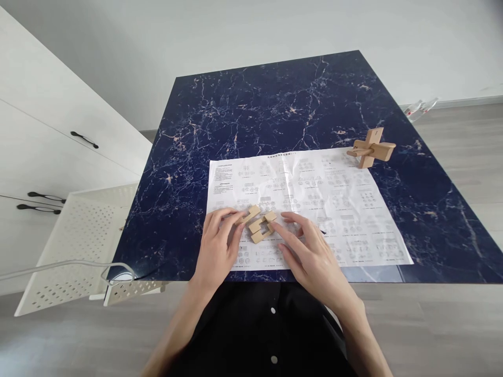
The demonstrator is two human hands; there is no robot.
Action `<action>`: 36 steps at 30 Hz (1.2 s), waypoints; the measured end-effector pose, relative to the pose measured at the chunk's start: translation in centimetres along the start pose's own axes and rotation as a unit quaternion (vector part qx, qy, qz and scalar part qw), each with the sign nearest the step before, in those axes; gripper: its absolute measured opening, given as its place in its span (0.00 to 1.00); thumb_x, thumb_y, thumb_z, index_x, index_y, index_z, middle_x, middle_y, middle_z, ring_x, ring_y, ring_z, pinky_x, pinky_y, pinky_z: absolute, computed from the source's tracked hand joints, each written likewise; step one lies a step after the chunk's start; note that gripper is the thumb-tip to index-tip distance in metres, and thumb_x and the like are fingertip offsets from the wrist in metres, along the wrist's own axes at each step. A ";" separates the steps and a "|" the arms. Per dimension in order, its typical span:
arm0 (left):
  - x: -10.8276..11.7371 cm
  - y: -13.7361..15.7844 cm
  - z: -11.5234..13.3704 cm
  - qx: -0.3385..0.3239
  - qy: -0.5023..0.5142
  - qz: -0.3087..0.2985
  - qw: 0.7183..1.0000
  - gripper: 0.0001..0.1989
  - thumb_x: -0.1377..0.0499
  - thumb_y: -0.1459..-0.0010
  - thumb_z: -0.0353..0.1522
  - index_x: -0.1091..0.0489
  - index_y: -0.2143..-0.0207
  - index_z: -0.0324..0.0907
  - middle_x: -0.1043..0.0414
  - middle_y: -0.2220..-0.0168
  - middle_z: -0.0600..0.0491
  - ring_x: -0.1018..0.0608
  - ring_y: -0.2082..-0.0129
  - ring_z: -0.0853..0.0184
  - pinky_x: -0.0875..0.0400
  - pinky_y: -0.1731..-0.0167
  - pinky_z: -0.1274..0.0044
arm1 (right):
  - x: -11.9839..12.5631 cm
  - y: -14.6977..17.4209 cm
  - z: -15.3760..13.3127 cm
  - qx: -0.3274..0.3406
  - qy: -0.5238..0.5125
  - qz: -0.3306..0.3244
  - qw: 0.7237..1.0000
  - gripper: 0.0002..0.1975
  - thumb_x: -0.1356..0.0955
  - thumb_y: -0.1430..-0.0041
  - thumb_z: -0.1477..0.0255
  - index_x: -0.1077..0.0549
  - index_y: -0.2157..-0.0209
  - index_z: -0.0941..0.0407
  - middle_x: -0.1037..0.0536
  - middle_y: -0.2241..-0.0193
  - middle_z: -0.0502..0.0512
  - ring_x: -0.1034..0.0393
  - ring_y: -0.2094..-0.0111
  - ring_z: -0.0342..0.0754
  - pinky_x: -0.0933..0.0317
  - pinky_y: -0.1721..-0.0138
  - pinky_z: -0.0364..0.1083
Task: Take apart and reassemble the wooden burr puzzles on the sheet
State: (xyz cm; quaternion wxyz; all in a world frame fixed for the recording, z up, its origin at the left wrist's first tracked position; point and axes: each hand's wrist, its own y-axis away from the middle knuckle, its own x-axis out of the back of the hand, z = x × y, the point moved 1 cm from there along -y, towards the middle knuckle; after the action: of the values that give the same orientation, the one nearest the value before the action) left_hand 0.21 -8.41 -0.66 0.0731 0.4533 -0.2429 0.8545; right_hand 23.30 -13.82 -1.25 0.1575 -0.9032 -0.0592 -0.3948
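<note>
My left hand (pixel 220 242) has its thumb and fingers closed around the near end of a notched wooden puzzle piece (pixel 253 211). Just to the right, further notched wooden puzzle pieces (pixel 257 236) lie close together on a printed paper sheet (pixel 271 180); I cannot tell whether they interlock. My right hand (pixel 312 252) is open, fingers apart, with the index fingertip touching the right side of those pieces. Small diagrams and text cover the sheet, partly hidden under both hands.
An assembled wooden cross-shaped puzzle (pixel 371 148) stands at the sheet's far right corner. Everything rests on a dark blue marbled table (pixel 243 115). To the left are white cabinets (pixel 47 141), a white perforated panel (pixel 78 251) and a pale cable (pixel 70 263).
</note>
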 end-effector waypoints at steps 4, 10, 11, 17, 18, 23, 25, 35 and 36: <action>0.0 0.0 0.1 -0.004 0.010 0.002 1.000 0.12 0.40 0.25 0.30 0.29 0.43 0.48 0.25 0.46 0.48 0.23 0.43 0.57 0.22 0.42 0.60 | -0.1 -0.1 0.1 0.005 0.006 -0.009 1.000 0.26 0.36 0.21 0.72 0.36 0.27 0.44 0.31 0.35 0.64 0.31 0.37 0.62 0.28 0.42 0.65; 0.1 0.1 0.2 -0.005 0.023 0.014 1.000 0.10 0.38 0.27 0.29 0.27 0.45 0.46 0.22 0.46 0.49 0.20 0.44 0.59 0.22 0.42 0.62 | 0.0 0.0 0.0 -0.005 -0.019 0.009 1.000 0.18 0.35 0.22 0.72 0.30 0.35 0.47 0.27 0.38 0.63 0.28 0.41 0.61 0.28 0.44 0.62; 0.1 0.1 0.2 -0.003 0.020 0.025 0.999 0.10 0.37 0.27 0.29 0.27 0.46 0.46 0.20 0.47 0.50 0.19 0.44 0.59 0.23 0.42 0.62 | 0.0 0.0 0.0 -0.008 -0.025 0.012 1.000 0.17 0.35 0.22 0.72 0.29 0.36 0.48 0.26 0.38 0.63 0.28 0.41 0.60 0.27 0.45 0.62; 0.3 0.2 0.2 0.019 -0.023 0.099 0.995 0.04 0.34 0.30 0.28 0.22 0.58 0.47 0.15 0.55 0.54 0.16 0.51 0.59 0.24 0.48 0.62 | 0.0 0.1 0.1 -0.019 -0.059 0.032 0.998 0.12 0.33 0.23 0.73 0.26 0.42 0.49 0.24 0.41 0.61 0.27 0.41 0.59 0.27 0.44 0.60; 0.4 0.2 0.3 0.020 -0.023 0.103 0.994 0.04 0.34 0.30 0.28 0.22 0.58 0.47 0.15 0.56 0.54 0.16 0.52 0.59 0.24 0.48 0.62 | 0.0 0.1 0.1 -0.020 -0.064 0.034 0.997 0.12 0.33 0.23 0.73 0.26 0.42 0.49 0.23 0.41 0.61 0.27 0.40 0.59 0.27 0.44 0.60; 0.6 0.1 0.6 0.017 0.010 0.097 0.995 0.07 0.35 0.30 0.30 0.24 0.51 0.46 0.18 0.51 0.51 0.19 0.48 0.58 0.21 0.46 0.62 | 0.1 0.1 0.2 -0.022 -0.074 0.042 0.996 0.11 0.33 0.23 0.73 0.25 0.44 0.49 0.22 0.43 0.60 0.25 0.41 0.60 0.27 0.44 0.62; 0.6 0.1 0.7 0.010 0.012 0.086 0.996 0.08 0.37 0.28 0.30 0.25 0.49 0.47 0.19 0.50 0.50 0.20 0.45 0.56 0.22 0.44 0.60 | 0.1 0.1 0.2 -0.020 -0.076 0.044 0.996 0.11 0.33 0.24 0.72 0.25 0.45 0.49 0.21 0.43 0.60 0.25 0.41 0.60 0.27 0.43 0.62; 0.2 -0.1 0.8 -0.036 -0.033 0.001 0.999 0.14 0.33 0.30 0.38 0.24 0.44 0.51 0.26 0.40 0.47 0.34 0.32 0.48 0.32 0.33 0.50 | 0.1 0.0 0.5 -0.003 -0.077 0.031 0.997 0.10 0.31 0.23 0.72 0.25 0.44 0.49 0.20 0.45 0.59 0.25 0.44 0.59 0.28 0.43 0.62; 0.2 -0.2 0.9 -0.038 -0.035 0.003 0.999 0.14 0.33 0.30 0.38 0.24 0.44 0.51 0.26 0.40 0.48 0.34 0.32 0.48 0.32 0.33 0.50 | 0.2 0.0 0.5 -0.002 -0.087 0.026 0.996 0.10 0.31 0.24 0.71 0.24 0.45 0.49 0.19 0.46 0.59 0.25 0.45 0.59 0.28 0.44 0.62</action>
State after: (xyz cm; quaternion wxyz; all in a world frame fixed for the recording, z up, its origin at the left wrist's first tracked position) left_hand 0.79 -8.68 0.03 0.0791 0.4789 -0.2791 0.8286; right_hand 23.77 -13.60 -1.46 0.1604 -0.9356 -0.0487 -0.3107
